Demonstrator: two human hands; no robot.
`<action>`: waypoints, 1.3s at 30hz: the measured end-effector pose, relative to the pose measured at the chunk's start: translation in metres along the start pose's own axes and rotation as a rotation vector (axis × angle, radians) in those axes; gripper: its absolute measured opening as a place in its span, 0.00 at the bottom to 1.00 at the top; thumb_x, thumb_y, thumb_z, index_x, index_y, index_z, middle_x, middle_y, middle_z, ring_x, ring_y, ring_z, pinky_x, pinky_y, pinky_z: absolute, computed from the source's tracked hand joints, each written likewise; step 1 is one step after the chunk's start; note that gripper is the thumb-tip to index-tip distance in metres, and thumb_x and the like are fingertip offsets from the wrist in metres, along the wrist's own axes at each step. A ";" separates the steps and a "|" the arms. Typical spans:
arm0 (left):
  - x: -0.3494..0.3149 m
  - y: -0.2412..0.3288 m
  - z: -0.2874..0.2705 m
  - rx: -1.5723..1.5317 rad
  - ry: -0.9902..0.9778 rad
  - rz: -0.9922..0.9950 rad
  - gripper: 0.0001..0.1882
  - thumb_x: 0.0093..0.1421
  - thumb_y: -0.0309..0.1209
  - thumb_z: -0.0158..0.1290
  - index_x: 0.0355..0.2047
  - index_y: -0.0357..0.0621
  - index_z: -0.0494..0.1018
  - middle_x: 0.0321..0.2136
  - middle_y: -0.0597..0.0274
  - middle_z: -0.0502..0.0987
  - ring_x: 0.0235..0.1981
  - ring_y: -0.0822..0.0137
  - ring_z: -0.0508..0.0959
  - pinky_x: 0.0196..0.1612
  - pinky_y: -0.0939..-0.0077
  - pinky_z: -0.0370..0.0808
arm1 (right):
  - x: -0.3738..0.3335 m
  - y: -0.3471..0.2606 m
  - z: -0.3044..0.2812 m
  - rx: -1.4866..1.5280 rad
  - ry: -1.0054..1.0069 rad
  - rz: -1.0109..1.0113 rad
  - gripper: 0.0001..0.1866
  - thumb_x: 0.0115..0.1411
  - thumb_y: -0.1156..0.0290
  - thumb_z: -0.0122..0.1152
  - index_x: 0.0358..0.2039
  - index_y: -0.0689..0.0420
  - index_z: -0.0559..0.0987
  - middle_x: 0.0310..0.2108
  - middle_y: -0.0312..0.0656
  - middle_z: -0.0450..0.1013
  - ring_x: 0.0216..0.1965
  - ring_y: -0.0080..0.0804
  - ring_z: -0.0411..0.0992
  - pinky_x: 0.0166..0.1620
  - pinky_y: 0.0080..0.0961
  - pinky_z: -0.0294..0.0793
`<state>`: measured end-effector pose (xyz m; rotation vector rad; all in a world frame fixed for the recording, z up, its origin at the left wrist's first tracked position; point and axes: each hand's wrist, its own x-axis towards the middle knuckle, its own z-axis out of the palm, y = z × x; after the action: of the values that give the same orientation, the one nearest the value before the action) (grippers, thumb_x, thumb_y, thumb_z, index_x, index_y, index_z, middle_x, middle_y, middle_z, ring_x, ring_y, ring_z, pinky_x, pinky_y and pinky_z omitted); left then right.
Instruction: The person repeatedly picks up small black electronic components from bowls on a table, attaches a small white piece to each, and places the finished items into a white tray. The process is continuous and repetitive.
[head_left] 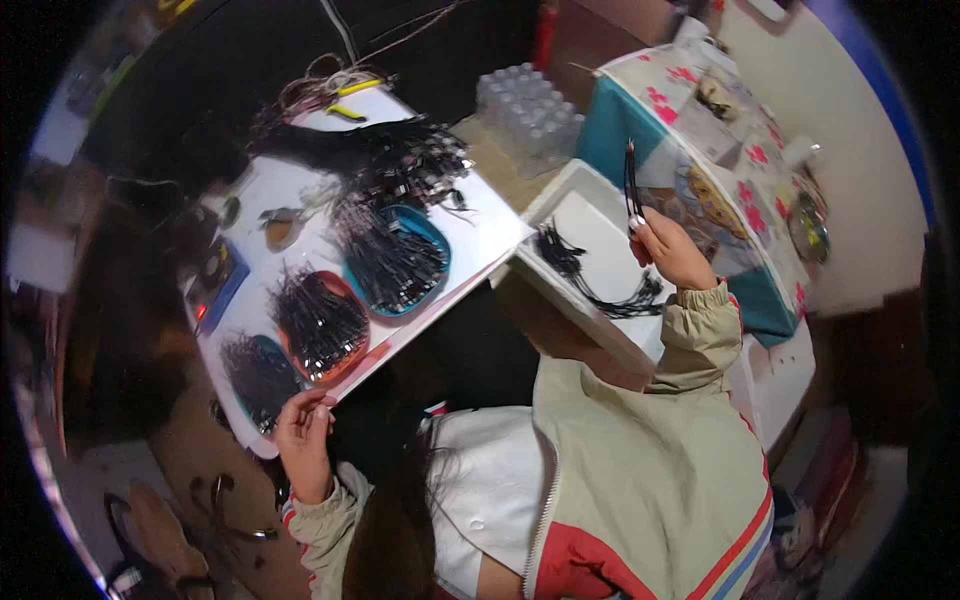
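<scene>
My right hand (672, 250) is closed around a small bunch of black cables (631, 185), which stand up out of its fingers with pale tips. It is raised over the right side of a white foam box (590, 205). More black cables lie curved in that box. My left hand (305, 440) is at the table's front edge, beside a dark bowl (275, 350) of cables. Its fingers are loosely bent, and nothing shows in them. A red-orange bowl (362, 290) and a blue bowl (440, 245), both filled with black cables with shiny ends, stand farther along.
A large heap of black cables (405, 160) covers the back of the white table (495, 215). Yellow-handled pliers (347, 100) lie behind it. A blue device (222, 290) is at the left. Clear bottles (530, 110) and a flower-patterned cloth (760, 160) are beyond the box.
</scene>
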<state>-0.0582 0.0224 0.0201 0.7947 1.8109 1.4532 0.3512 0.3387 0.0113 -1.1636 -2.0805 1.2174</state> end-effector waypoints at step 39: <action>0.091 -0.079 -0.136 0.192 0.666 0.166 0.07 0.58 0.25 0.57 0.32 0.30 0.75 0.25 0.63 0.77 0.27 0.75 0.75 0.33 0.81 0.71 | 0.099 -0.161 0.333 -0.467 -0.177 -0.373 0.10 0.53 0.65 0.62 0.26 0.58 0.76 0.26 0.49 0.74 0.29 0.51 0.74 0.33 0.45 0.72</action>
<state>-0.2250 0.0023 -0.0482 0.5979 2.4539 1.8166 -0.0126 0.2239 -0.0194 -0.8045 -2.6597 0.7000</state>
